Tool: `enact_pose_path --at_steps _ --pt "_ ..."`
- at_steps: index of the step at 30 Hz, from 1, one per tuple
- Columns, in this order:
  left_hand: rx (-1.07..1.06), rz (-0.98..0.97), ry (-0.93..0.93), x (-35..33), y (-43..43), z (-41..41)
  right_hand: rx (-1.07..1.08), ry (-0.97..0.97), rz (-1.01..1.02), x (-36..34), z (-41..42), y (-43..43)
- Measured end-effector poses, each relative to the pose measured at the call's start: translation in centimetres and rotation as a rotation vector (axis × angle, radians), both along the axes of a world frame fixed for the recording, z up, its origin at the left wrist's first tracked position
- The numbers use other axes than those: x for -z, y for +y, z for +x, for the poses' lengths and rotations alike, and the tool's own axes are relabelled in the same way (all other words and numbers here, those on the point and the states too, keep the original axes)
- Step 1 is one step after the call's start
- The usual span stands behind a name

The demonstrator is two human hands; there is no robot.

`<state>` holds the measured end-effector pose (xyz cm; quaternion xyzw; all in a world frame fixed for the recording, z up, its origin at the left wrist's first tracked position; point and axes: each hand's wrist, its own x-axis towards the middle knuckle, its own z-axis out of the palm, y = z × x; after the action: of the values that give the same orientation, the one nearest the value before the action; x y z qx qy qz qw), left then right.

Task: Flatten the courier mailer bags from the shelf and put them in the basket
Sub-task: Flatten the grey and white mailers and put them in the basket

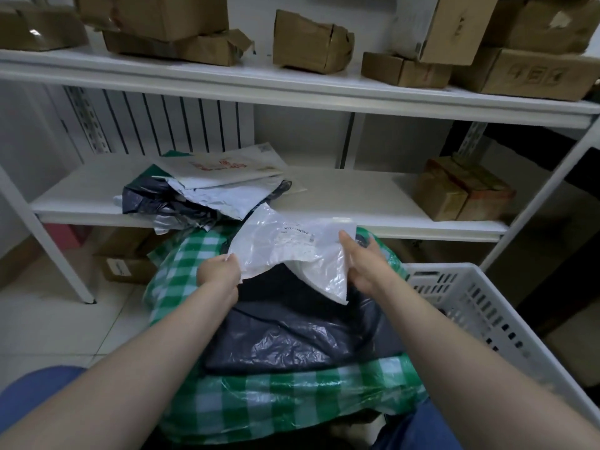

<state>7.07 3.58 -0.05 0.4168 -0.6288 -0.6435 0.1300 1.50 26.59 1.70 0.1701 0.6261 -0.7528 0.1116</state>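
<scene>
White shelves (357, 196) stand against the wall, with two boards in view. About eight brown boxes (311, 40) sit on the top board, some torn and some stacked. On the lower board there is one messy pile of mailer bags (207, 190) on the left side. It has white, dark and green ones mixed up, and you cannot tell just how many. One corner of the pile hangs over the front edge. Two more brown boxes (464, 190) sit side by side on the right of that board. Bare white board shows between the pile and those two boxes. Two cardboard boxes (121, 254) sit on the floor under the shelves.

Two bare arms reach forward. The left hand (219, 271) pinches the left edge of one white mailer bag (292, 251), with its fingers curled tight on it. The right hand (363, 267) holds the right edge, thumb on the front and the other fingers hidden behind. The white bag is up in the air between the hands, in front of the lower board. It is crinkled, has a label on it, and its bottom right corner is folded under.

Below it lies one dark grey bag (292, 332), spread out on one big green check bag (276, 394) across the person's lap.

One white basket (480, 306) with slots in its wall sits just right of the right arm. Its near rim runs beside that arm.
</scene>
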Motion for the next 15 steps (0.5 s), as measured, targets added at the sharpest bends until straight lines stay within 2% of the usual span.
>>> enact_pose_path --at_steps 4,6,8,11,13,15 --pt "0.188 -0.063 -0.007 0.0 0.2 0.0 -0.092 -0.071 0.048 1.2 0.1 -0.4" --pt "0.255 -0.161 -0.001 0.2 0.4 0.0 -0.078 -0.059 0.22 1.9 0.6 -0.5" --pt "0.268 -0.291 -0.011 0.1 0.4 0.1 -0.011 0.06 0.489 2.1 1.0 -0.2" --pt "0.243 -0.522 -0.069 -0.8 0.2 1.2 0.038 0.285 0.637 1.7 1.4 1.1" --pt "0.269 -0.64 -0.112 -1.1 0.1 2.2 0.011 0.391 0.736 1.8 1.7 1.8" --pt "0.324 -0.726 -0.225 -0.4 0.4 3.2 -0.091 0.469 0.944 2.1 1.7 2.2"
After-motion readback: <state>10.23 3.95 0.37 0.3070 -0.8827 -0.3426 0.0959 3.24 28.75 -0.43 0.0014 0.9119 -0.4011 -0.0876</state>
